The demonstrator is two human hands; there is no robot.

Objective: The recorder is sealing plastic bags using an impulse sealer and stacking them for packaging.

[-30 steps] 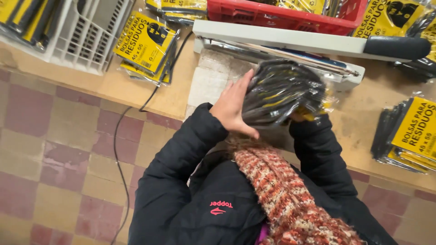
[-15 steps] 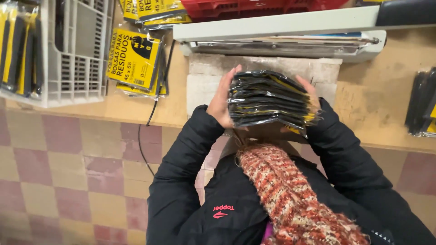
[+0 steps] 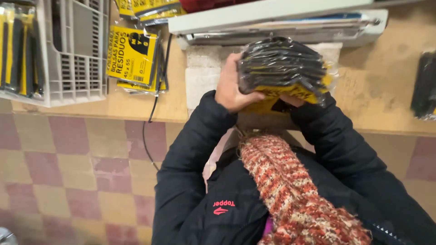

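In the head view, we saw the left hand [image 3: 232,86] pressed flat against the left end of a stack of black-and-yellow bag packs [image 3: 282,68], thumb hooked under its lower edge. The right hand [image 3: 290,99] was mostly hidden beneath the stack at its six o'clock, only a few fingertips showing, so we could not tell exactly how it gripped; both hands were together on the bundle, clamping it between them. The stack sat at about one o'clock from the picture's centre, held above a white cloth pad [image 3: 202,75] on the wooden bench [image 3: 377,104], just below a long white sealing machine [image 3: 277,20] that ran across the top at twelve o'clock.

Against the picture half a second before, we found the stack tilted more: its yellow lower edge now faced us, where earlier the layered side had been square-on. The left hand had slid lower along the end, and the right hand, earlier visible on the right end, had gone underneath.

At ten o'clock lay a loose yellow pack [image 3: 132,56] on the bench, with a black cable [image 3: 152,109] trailing off the edge towards the checkered floor [image 3: 68,172]. A white slatted crate [image 3: 72,54] holding more packs stood at nine to ten o'clock. At three o'clock another dark pack [image 3: 424,86] lay at the bench's edge. A knitted red scarf [image 3: 290,186] and black jacket [image 3: 204,190] filled six o'clock.
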